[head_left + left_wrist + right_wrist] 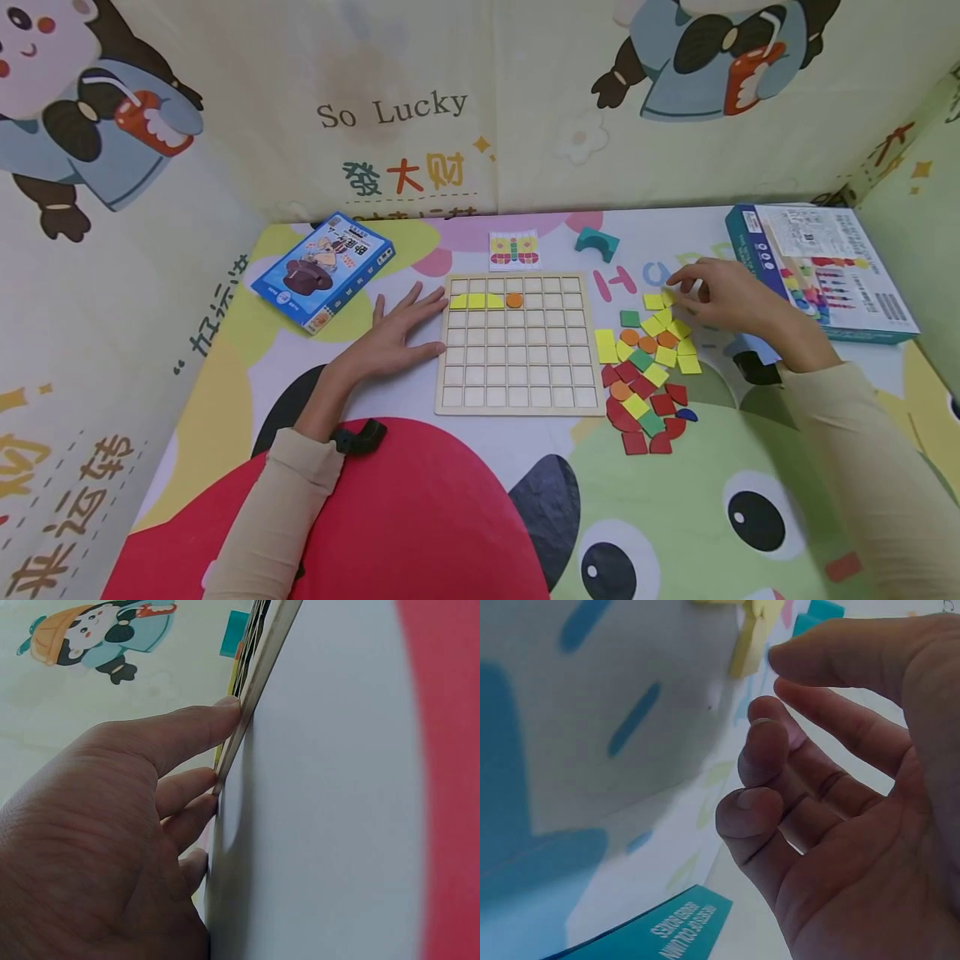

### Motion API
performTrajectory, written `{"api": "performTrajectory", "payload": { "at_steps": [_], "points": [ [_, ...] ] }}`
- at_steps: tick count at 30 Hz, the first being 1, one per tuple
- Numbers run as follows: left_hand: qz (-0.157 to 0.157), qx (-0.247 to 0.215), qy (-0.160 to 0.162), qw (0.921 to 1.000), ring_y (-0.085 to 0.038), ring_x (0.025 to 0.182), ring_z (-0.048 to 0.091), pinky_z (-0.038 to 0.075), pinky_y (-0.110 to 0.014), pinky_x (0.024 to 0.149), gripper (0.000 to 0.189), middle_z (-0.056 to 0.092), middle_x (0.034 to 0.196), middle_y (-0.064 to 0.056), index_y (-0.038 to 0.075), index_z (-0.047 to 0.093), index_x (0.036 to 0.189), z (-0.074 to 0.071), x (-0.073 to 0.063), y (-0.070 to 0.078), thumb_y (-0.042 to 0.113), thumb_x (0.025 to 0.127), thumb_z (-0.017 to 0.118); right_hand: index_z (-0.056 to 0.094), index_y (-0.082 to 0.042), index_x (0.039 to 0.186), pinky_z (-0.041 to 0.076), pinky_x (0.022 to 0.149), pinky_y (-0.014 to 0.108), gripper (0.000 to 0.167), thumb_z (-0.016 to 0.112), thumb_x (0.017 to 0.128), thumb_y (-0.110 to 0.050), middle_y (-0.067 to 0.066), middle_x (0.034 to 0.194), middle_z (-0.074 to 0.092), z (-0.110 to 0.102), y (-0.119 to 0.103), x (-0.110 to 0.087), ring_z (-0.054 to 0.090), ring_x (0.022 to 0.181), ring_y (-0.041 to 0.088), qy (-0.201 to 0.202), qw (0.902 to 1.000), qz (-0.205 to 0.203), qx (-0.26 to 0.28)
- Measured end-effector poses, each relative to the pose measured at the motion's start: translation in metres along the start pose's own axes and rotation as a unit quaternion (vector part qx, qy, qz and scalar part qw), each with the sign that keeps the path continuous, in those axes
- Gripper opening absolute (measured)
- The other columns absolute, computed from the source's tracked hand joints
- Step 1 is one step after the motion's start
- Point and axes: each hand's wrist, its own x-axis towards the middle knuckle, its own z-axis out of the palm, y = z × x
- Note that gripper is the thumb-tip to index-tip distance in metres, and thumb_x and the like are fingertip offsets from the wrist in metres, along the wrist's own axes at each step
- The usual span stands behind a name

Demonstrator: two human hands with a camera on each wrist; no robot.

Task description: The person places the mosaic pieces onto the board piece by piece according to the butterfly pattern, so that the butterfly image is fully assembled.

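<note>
A wooden grid board (519, 413) lies flat on the table. In its second row sit several yellow pieces (477, 301) and one orange round piece (514, 300). My left hand (395, 337) lies spread at the board's left edge; in the left wrist view the thumb and fingertips (227, 703) touch that edge. My right hand (723, 293) is over the upper end of a loose pile of coloured pieces (664, 356). In the right wrist view, its thumb tip is beside a yellow piece (748, 646), with a small gap showing. The other fingers are loosely bent and hold nothing visible.
Behind the board lie a butterfly pattern card (514, 252) and a teal arch-shaped block (597, 243). A blue box (324, 271) rests at the back left. At the back right is a larger teal and white box (832, 271), close to my right hand. A patterned cloth covers the table.
</note>
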Motion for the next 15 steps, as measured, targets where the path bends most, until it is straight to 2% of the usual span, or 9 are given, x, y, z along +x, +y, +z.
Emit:
{"api": "performTrajectory", "payload": {
  "at_steps": [7,15],
  "points": [
    [0.001,-0.001,-0.001,1.0000,-0.026,0.170,-0.002,-0.020,-0.072,0.127,0.082,0.022,0.179,0.007,0.029,0.034,0.167,-0.0004,0.0007,-0.0002,0.052,0.097,0.068,0.067,-0.005,0.137,0.052,0.070,0.030,0.042,0.073,0.096,-0.012,0.018,0.116,0.068,0.0040,0.0079,0.0014,0.059,0.094,0.026,-0.021,0.9998,0.002,-0.002],
    [-0.002,-0.001,-0.002,1.0000,-0.026,0.170,-0.002,-0.020,-0.071,0.127,0.082,0.022,0.179,0.007,0.029,0.033,0.167,-0.0008,0.0003,0.0004,0.052,0.097,0.069,0.068,-0.005,0.136,0.052,0.071,0.027,0.040,0.073,0.097,-0.014,0.019,0.115,0.065,0.0048,0.0090,0.0024,0.060,0.093,0.025,-0.030,0.9995,-0.008,-0.001]
  ]
}}
